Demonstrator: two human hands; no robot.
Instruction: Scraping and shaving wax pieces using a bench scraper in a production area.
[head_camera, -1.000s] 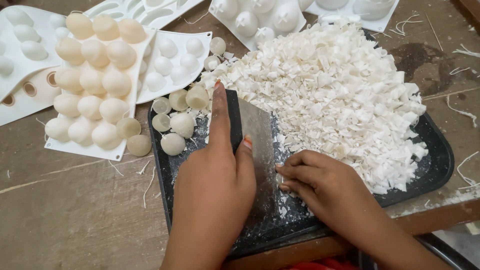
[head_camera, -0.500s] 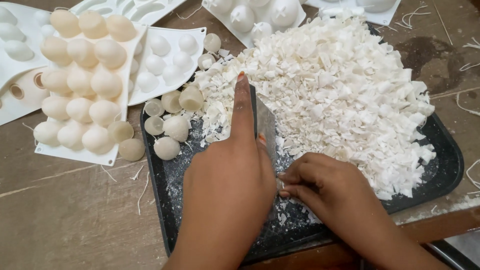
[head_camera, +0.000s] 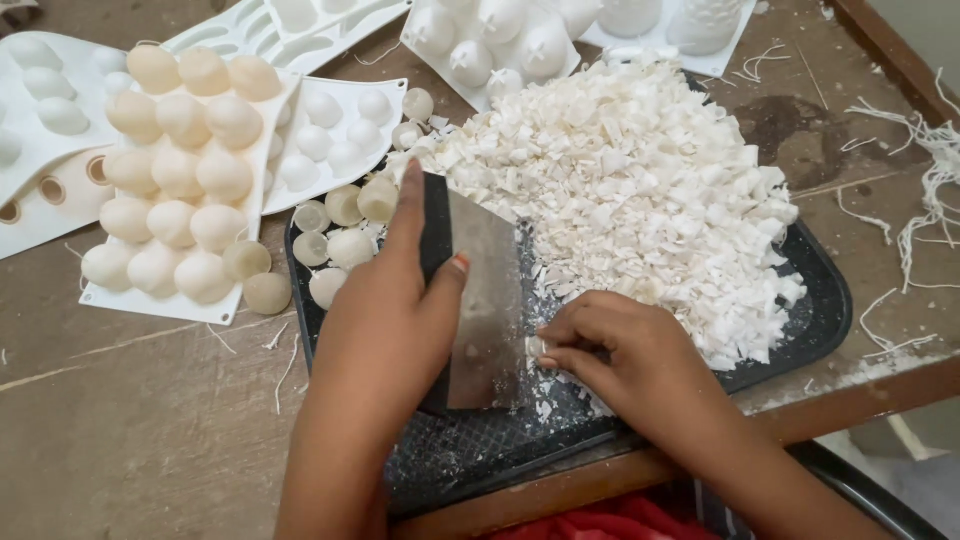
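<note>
The left hand (head_camera: 385, 330) grips a flat rectangular steel scraper blade with a black handle edge (head_camera: 480, 300), forefinger stretched along the top of the handle and thumb pressed against the steel face. The blade stands on edge on the black textured plastic tray (head_camera: 820, 290), which sits on the worn brown wooden desk (head_camera: 130, 440) with its near rim just over the desk's front edge. The right hand (head_camera: 620, 365) is curled, fingertips bunched against the foot of the blade, pinching what looks like a small pale piece of wax; the piece itself is mostly hidden, so I cannot tell its shape.

To the right of the blade and behind it rises a large heap of white chopped wax flakes (head_camera: 640, 190), filling most of the tray. Left of the blade lie a few small round cream wax half-balls (head_camera: 345, 235), and beyond the tray's left rim lies a white silicone mould sheet loaded with pale domed wax balls (head_camera: 185, 190).

To chop well, I judge that the blade should stay upright and come straight down, with the pressure carried through the forefinger along the handle. The right fingertips sit very close to the cutting edge, so they should be tucked back, feeding the piece from behind rather than beneath. Short, firm cuts would keep flakes from scattering over the low rim, and the cut bits are best swept towards the heap.
</note>
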